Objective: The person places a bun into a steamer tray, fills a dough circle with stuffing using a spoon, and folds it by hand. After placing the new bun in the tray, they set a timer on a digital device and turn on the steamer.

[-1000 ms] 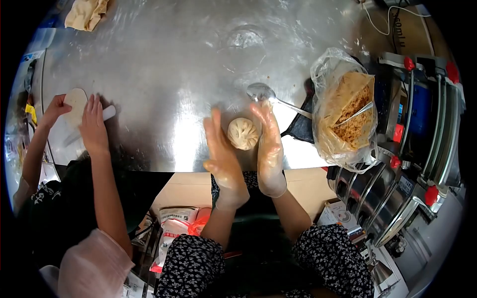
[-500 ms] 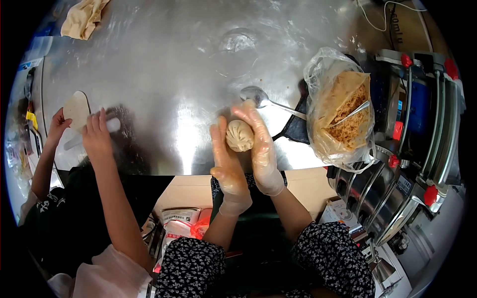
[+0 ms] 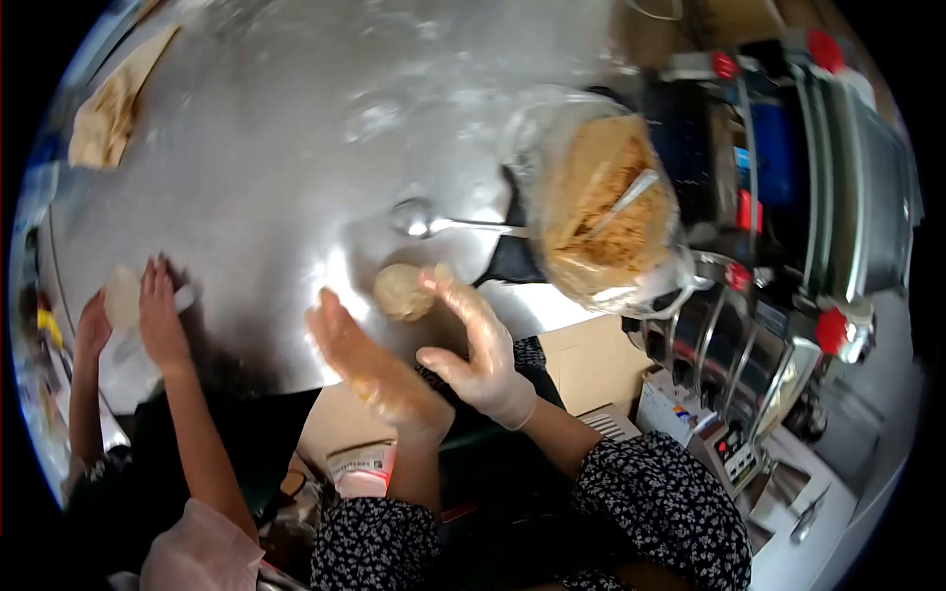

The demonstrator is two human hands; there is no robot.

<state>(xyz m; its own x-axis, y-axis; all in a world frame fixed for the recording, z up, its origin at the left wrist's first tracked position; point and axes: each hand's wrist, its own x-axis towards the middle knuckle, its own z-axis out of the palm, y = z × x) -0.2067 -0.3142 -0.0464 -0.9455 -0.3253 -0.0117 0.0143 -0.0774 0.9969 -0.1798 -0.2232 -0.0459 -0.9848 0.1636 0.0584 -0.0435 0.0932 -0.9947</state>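
Bun (image 3: pixel 402 292) let go on steel table (image 3: pixel 276 177); left hand (image 3: pixel 370 364) & right hand (image 3: pixel 478 350) open.

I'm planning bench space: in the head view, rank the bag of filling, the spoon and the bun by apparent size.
1. bag of filling
2. spoon, longer but thin
3. bun
Spoon versus bun is unsure: the picture is blurred.
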